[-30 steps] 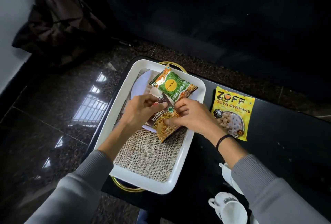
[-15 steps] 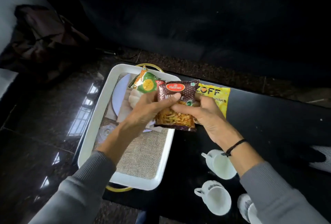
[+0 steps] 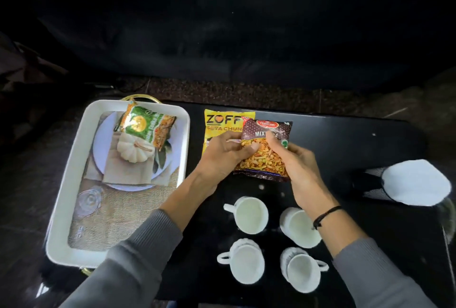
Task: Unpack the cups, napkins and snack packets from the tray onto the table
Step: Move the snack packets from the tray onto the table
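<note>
Counter [image 3: 345, 140]: black, glossy.
Floor [image 3: 222, 90]: dark speckled stone, polished, with thin tile seams.
Behind: a big black soft shape [image 3: 222, 36] — sofa or drape, cannot tell.
Light: dim — one pale glint on the floor, lower left.

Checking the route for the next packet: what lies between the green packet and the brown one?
In the head view: the tray's right wall, a bare strip of black table, then the yellow Zoff packet.
</note>
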`<state>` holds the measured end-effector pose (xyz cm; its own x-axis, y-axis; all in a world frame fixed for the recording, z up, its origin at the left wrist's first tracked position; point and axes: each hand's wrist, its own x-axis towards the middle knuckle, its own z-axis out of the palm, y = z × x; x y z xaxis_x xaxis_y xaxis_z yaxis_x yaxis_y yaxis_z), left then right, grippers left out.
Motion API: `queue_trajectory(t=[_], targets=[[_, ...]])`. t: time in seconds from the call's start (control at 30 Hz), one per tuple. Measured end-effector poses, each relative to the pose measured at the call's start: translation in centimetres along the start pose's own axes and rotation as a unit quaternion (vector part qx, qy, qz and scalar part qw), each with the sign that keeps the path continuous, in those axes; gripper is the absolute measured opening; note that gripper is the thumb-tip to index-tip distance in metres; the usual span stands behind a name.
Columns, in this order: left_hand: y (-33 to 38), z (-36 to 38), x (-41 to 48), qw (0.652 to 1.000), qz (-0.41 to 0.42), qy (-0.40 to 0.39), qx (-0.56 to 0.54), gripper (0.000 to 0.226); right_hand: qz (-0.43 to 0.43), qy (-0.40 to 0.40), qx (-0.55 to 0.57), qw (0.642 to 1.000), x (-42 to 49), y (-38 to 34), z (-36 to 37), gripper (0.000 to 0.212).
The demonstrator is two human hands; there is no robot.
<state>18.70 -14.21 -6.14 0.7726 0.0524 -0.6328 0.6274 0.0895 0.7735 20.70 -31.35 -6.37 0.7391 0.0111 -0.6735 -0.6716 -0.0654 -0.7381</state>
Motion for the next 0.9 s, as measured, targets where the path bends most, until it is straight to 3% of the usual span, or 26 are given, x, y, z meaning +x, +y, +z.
queue_trajectory(t=[0.23,0.37,0.47,0.53,0.7,0.77,0.9], targets=[[0.0,3.7,2.0,0.993,0.014,0.02,0.117,0.051,-0.002,0.038,0.027,0.999,2.0,0.2,-2.9,0.047],[0.4,3.9,2.7,0.982,0.048,0.035,0.179,0.037,-0.022,0.059,-0.024,0.998,4.0,0.4,-3.4,0.047],[0.2,3.2,3.0,0.958,0.066,0.075,0.268,0.026,-0.042,0.104,-0.137,0.984,5.2,0.8,-3.8,0.063],[0.0,2.8,2.8,0.943,0.1,0.103,0.301,0.017,-0.066,0.126,-0.189,0.972,5.6,1.0,-3.9,0.062],[-0.9,1.7,2.5,0.838,0.174,0.169,0.488,0.033,-0.097,0.122,-0.234,0.96,5.9,1.2,-3.4,0.042],[-1.1,1.4,2.7,0.824,0.161,0.151,0.523,0.045,-0.095,0.118,-0.24,0.959,6.1,1.1,-3.1,0.043],[-1.6,0.9,3.1,0.829,0.149,0.127,0.524,0.051,-0.112,0.134,-0.258,0.95,5.9,0.6,-2.6,0.059]])
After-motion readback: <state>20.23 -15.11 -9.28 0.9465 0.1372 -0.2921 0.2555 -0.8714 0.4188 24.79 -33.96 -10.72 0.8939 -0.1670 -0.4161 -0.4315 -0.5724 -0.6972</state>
